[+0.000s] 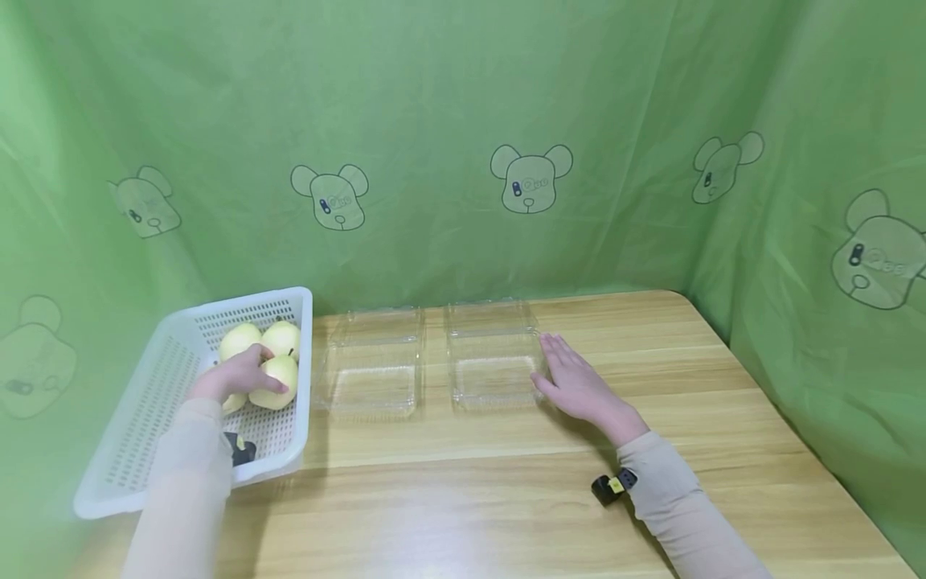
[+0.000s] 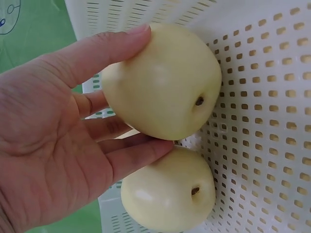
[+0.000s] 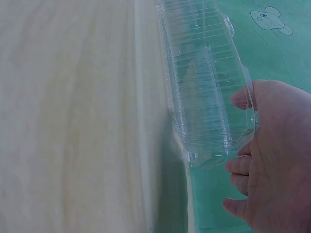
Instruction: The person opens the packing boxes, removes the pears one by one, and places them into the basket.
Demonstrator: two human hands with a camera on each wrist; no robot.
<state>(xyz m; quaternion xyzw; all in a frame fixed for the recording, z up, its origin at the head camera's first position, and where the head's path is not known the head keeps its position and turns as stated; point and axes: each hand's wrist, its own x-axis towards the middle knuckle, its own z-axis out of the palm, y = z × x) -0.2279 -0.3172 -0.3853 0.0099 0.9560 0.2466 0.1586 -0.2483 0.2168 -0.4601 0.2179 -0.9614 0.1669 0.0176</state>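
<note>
In the head view my left hand (image 1: 239,374) reaches into a white basket (image 1: 306,378). It grips a pale yellow pear (image 2: 163,80), thumb on one side and fingers on the other. Close below the fingers in the left wrist view lies another pear (image 2: 167,189). Toward the right, my right hand (image 1: 579,390) rests against the right side of a clear plastic container (image 1: 495,374), its fingers fairly straight. Through the plastic rim (image 3: 250,97), part of the thumb shows in the right wrist view.
A second clear plastic container (image 1: 372,382) stands between the basket and the right container, its lid part folded back. More pears (image 1: 239,339) sit in the basket. Green curtains (image 1: 434,161) with bear-head prints enclose the wooden table (image 1: 448,507).
</note>
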